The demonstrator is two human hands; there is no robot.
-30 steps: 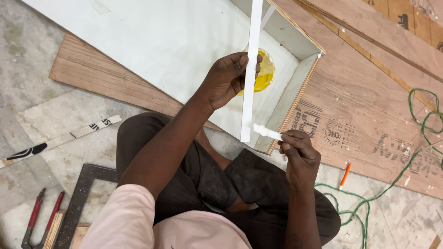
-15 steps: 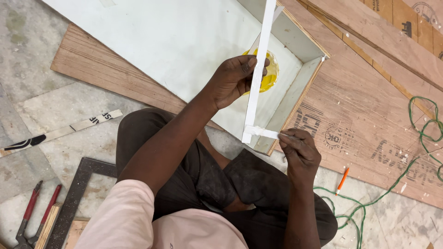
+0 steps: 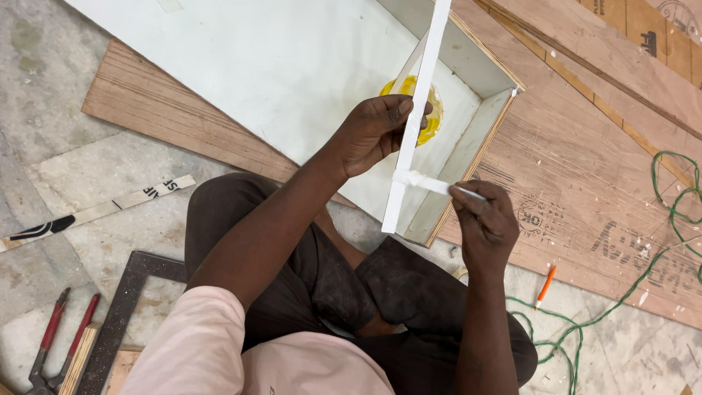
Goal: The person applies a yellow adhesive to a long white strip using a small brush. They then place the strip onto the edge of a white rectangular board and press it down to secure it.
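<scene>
Head view: left hand (image 3: 373, 132) grips a long white strip (image 3: 418, 117) upright-tilted, fingers wrapped around its middle, above the open white box (image 3: 468, 146) with a yellow glue patch (image 3: 433, 110) inside. Right hand (image 3: 486, 219) pinches the end of a small white stick (image 3: 439, 184), fingers closed narrow on it, its tip touching the strip's lower part. Step in hand looks like spreading or scraping adhesive along the strip. Next move likely needs steady strokes along the edge while the left keeps the strip from twisting. Orange pencil (image 3: 545, 285), green cord (image 3: 658, 249), pliers (image 3: 55, 344) lie on the floor, well apart.
</scene>
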